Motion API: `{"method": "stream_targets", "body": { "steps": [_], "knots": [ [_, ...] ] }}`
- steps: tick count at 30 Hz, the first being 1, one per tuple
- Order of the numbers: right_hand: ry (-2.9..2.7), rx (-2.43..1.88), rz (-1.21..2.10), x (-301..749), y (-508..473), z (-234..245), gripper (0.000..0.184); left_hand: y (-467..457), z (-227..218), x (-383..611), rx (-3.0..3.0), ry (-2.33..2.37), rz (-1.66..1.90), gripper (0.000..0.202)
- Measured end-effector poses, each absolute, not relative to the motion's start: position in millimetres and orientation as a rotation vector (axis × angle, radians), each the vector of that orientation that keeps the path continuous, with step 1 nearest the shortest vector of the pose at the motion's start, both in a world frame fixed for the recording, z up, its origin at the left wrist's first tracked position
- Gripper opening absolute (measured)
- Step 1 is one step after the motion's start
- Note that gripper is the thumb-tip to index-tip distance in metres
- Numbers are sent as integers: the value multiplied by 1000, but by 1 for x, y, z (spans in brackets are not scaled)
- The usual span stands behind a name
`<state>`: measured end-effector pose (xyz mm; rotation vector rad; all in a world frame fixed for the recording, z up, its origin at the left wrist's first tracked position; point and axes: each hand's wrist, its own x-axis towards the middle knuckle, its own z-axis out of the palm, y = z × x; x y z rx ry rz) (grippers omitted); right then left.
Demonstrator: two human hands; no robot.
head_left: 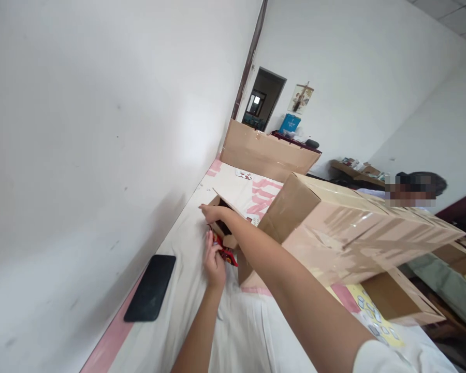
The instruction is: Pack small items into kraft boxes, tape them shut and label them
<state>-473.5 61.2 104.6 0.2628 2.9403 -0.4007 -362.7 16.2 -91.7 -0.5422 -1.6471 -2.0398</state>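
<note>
Far L of frame you've got the bare wall (81, 129), then the black phone (150, 288) lying flat on the pale sheet (186, 280), lower L, well apart from both hands. Approx. centre is your L hand (214, 263), fingers fairly straight and lying along the L side of the red packet (229, 257), thumb near its top; can't tell if it's gripped or just touched. The packet's at the near edge of the small open carton (230, 241), partly hidden, so can't say if any of it is inside. Your R hand (213, 213) is over the carton's L side, 1 finger pointing L, the rest partly curled; can't tell if it has hold of anything. Handling, prob.: packet light, soft, shiny film, maybe slippery, contents could crush, so hold it across the body w/ flat fingers, no hard pinch. Carton's prob. light too, walls stiff-ish, flaps bendy; better held by a side wall. R of centre is the big taped box (314, 243), then another open box (392, 300) lower R, & a person (421, 184) beyond, upper R.
</note>
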Motion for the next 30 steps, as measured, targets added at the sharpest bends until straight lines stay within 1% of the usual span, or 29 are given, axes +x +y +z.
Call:
{"method": "stream_targets", "body": {
  "steps": [1, 4, 5, 8, 12, 14, 16, 18, 19, 21, 23, 25, 27, 30],
  "knots": [
    [2845, 215, -397, -468, 51, 112, 49, 15, -88, -362, -565, -1637, -1975, 28],
    [2691, 64, -514, -443, 28, 142, 84, 10, -70, -363, -611, -1610, -1766, 26],
    [2663, 16, -570, -431, 22, 153, 90, 7, -60, -362, -612, -1597, -1706, 25],
    [2630, -128, -839, -385, 10, 191, 94, -4, -23, -350, -572, -1527, -1574, 25],
    [2639, -448, -1203, -293, -5, 245, 90, -35, 22, -305, -541, -1389, -1487, 19],
    [2641, -614, -1304, -236, -10, 268, 86, -56, 33, -271, -627, -1343, -1360, 14],
    [2670, -768, -1296, -179, -7, 279, 84, -79, 36, -235, -790, -1291, -1185, 14],
    [2738, -872, -1239, -128, 7, 272, 77, -102, 33, -198, -996, -1255, -1083, 17],
    [2801, -879, -1222, -105, 16, 262, 71, -114, 30, -180, -1115, -1262, -1044, 18],
    [2978, -746, -1228, -67, 38, 230, 61, -137, 24, -147, -1282, -1325, -1027, 20],
    [3117, -575, -1147, -34, 59, 189, 59, -156, 17, -120, -1321, -1449, -1097, 23],
    [3245, -400, -1013, -4, 74, 150, 61, -164, 9, -99, -1282, -1601, -1210, 30],
    [3332, -339, -863, 22, 86, 123, 66, -162, -1, -85, -1266, -1722, -1304, 40],
    [3383, -370, -617, 55, 98, 111, 78, -144, -23, -71, -1293, -1836, -1393, 50]
  ]
}}
